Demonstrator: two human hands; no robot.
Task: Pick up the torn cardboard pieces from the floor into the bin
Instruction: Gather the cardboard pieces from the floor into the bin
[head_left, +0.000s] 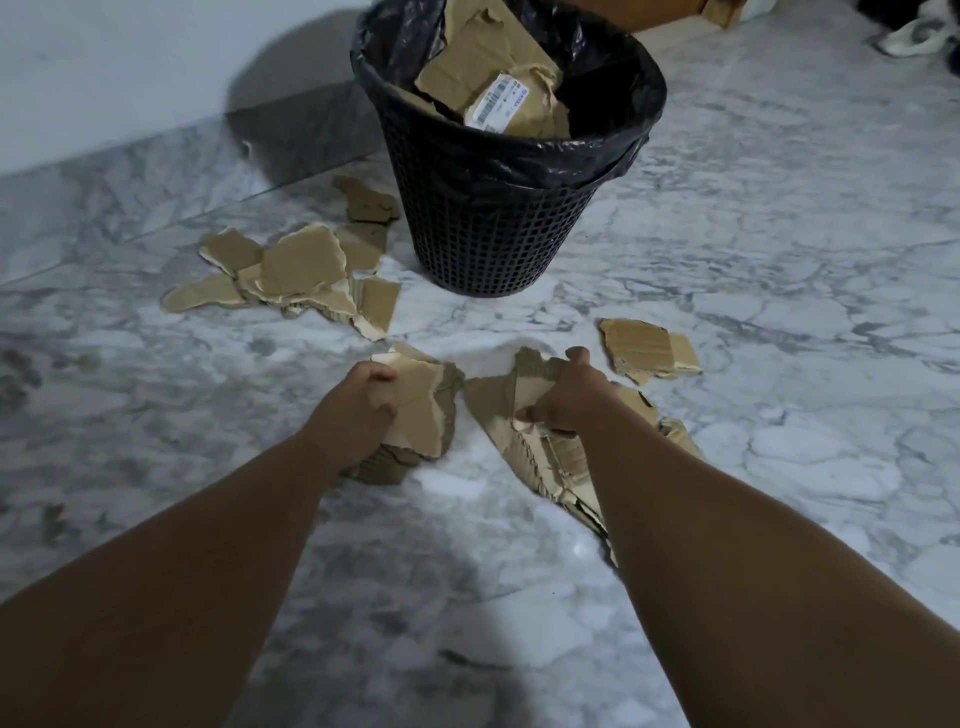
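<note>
A black mesh bin (498, 218) with a black liner stands at the top centre, with several torn cardboard pieces (483, 78) inside. My left hand (358, 405) is shut on a stack of cardboard pieces (426, 410) low over the floor. To its right, my right hand (566, 395) grips a larger torn cardboard piece (540, 457) that reaches back under my forearm. A heap of torn pieces (296, 270) lies on the floor left of the bin. A single piece (647, 345) lies right of my right hand.
The floor is grey-white marble (779, 260). A pale wall (130, 67) runs along the back left. A small cardboard scrap (369, 200) lies against the bin's left side. A wooden edge (675, 21) and dark objects (914, 26) sit at the top right.
</note>
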